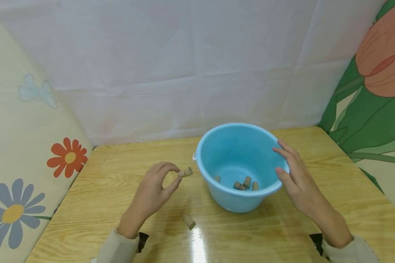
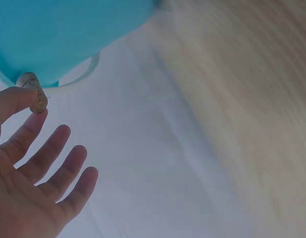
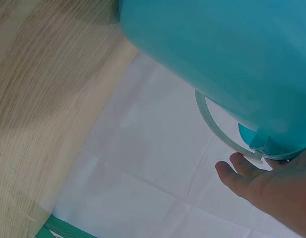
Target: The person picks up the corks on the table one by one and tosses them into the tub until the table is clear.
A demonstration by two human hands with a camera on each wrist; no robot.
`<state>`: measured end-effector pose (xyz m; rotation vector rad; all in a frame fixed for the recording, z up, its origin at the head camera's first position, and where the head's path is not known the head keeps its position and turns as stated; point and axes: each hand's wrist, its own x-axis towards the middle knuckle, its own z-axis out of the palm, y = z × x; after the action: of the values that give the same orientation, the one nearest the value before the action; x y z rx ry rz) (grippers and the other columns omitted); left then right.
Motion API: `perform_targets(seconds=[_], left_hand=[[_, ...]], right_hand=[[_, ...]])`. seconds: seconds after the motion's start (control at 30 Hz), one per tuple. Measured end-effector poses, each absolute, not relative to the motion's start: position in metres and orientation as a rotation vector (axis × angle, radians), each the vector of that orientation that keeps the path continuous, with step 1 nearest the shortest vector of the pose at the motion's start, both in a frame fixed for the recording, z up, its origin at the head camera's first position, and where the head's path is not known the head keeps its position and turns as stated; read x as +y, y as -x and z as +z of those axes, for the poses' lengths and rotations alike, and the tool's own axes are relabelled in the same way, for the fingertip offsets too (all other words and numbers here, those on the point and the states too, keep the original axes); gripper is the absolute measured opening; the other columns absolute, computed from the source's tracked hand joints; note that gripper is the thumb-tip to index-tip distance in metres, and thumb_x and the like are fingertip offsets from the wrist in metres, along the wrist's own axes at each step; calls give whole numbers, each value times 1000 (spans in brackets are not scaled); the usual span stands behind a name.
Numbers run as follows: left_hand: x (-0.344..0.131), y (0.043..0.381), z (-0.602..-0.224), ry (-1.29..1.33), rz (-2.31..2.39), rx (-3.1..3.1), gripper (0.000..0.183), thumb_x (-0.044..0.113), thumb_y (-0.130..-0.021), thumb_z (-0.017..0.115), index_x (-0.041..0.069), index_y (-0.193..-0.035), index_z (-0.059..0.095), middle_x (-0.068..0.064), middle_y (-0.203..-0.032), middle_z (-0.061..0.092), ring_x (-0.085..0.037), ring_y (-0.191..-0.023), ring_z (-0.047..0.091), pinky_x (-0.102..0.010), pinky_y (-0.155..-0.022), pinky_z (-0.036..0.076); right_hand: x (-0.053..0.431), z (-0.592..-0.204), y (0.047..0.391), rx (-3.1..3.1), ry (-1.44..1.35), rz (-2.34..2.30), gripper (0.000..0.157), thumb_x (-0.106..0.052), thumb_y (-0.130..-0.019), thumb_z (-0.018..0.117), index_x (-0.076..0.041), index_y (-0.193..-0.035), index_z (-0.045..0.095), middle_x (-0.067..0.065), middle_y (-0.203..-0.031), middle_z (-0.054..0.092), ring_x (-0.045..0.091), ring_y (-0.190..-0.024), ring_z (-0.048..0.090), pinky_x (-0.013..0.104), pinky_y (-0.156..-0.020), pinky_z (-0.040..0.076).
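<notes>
In the head view, my left hand [image 1: 154, 186] pinches a cork [image 1: 185, 172] between thumb and index finger, just left of a light blue bucket [image 1: 240, 201]. The left wrist view shows the same cork [image 2: 38, 99] between those fingertips, the other fingers spread. My right hand [image 1: 297, 179] grips the bucket's right rim, thumb at the inner edge. Tilted a little towards me, the bucket has several corks [image 1: 247, 182] at its bottom. Another cork [image 1: 189, 222] lies on the table in front of my left hand, apart from it.
The wooden table [image 1: 118, 175] carries the bucket and the loose cork. A white cloth [image 1: 135, 80] hangs behind it, with flower-printed cloths at left and right. The bucket's pale handle [image 3: 217, 130] hangs at its far side.
</notes>
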<state>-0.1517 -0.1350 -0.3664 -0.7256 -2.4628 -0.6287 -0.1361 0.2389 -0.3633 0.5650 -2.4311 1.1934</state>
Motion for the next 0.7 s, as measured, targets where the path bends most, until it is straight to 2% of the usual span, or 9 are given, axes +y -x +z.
perform_targets(seconds=[0.7], left_hand=[[-121, 151, -336, 742, -685, -2307, 21, 17, -87, 77, 9, -105, 71, -5, -108, 70, -24, -107, 63, -42, -92, 54]], right_hand=[[239, -364, 136, -2433, -567, 1219, 49, -9, -101, 46, -5, -149, 38, 14, -164, 19, 47, -148, 19, 77, -105, 23]])
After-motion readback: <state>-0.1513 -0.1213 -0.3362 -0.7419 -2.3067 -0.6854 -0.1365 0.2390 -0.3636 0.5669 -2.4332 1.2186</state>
